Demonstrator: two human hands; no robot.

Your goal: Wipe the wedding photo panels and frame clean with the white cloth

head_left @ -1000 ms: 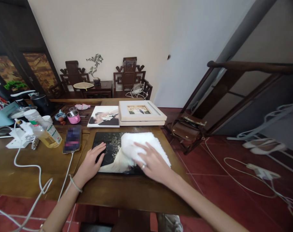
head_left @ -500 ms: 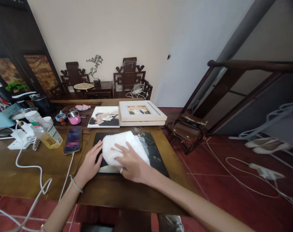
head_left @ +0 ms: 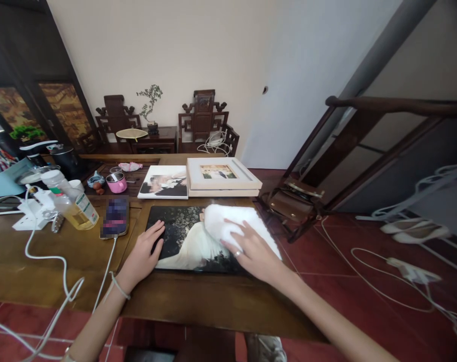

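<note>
Then my right hand (head_left: 253,251) lay on top of the white cloth (head_left: 228,226), on the right part of the dark photo panel (head_left: 183,236). The fingers were spread out and almost straight, pressing the cloth down from above and not closed around it. I think the wide spread was there to keep much of the cloth flat against the glossy surface. The cloth itself was bunched, and its right side reached over the right edge of the panel.

My left hand (head_left: 145,254) rested at the left edge of the panel, palm down, fingers open and holding nothing, the fingertips on the dark surface. In my judgement this flat hand was a weight, so that the panel did not slide on the wooden table (head_left: 62,251).

The panel lay flat, near the front edge of the table. Just left of the panel was a phone (head_left: 115,217) with a white cable (head_left: 107,266) running toward me. Further left of the panel stood a bottle of yellow liquid (head_left: 75,206). Behind the panel lay a frameless photo print (head_left: 164,182) and, beside it, a stack of light picture frames (head_left: 221,176), near but not touching the cloth.
</note>
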